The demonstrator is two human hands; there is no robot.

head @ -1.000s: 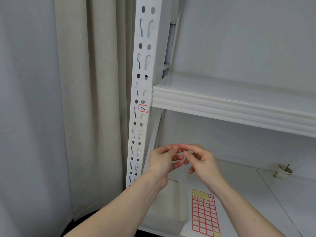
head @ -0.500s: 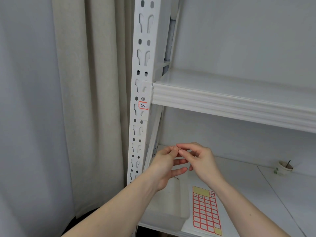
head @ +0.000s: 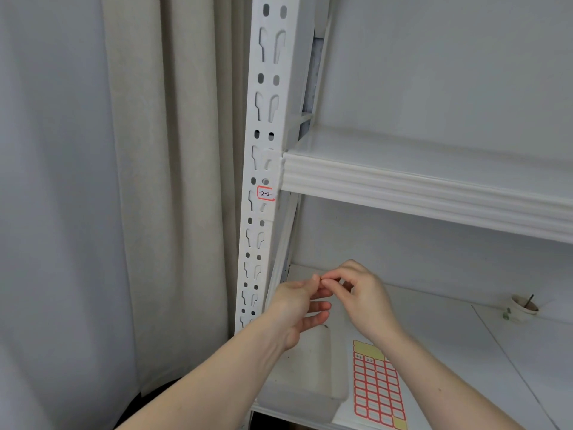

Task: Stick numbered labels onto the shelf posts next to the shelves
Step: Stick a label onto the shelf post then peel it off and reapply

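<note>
A white slotted shelf post (head: 266, 125) stands left of centre. A red-bordered label reading 2-2 (head: 265, 193) sticks on it just below the upper shelf (head: 418, 187). My left hand (head: 297, 308) and my right hand (head: 362, 293) meet fingertip to fingertip in front of the lower shelf (head: 449, 330), right of the post. They pinch something very small between them; it is too small to make out. A label sheet (head: 376, 389) with a red grid lies flat on the lower shelf below my right wrist.
Beige and grey curtains (head: 124, 197) hang left of the post. A clear plastic tray (head: 304, 373) sits on the lower shelf's left front corner. A small paper cup (head: 522, 307) with a stick in it stands at the back right.
Both hands stay joined at the fingertips and have shifted slightly left, closer to the post. The view has tilted a little.
</note>
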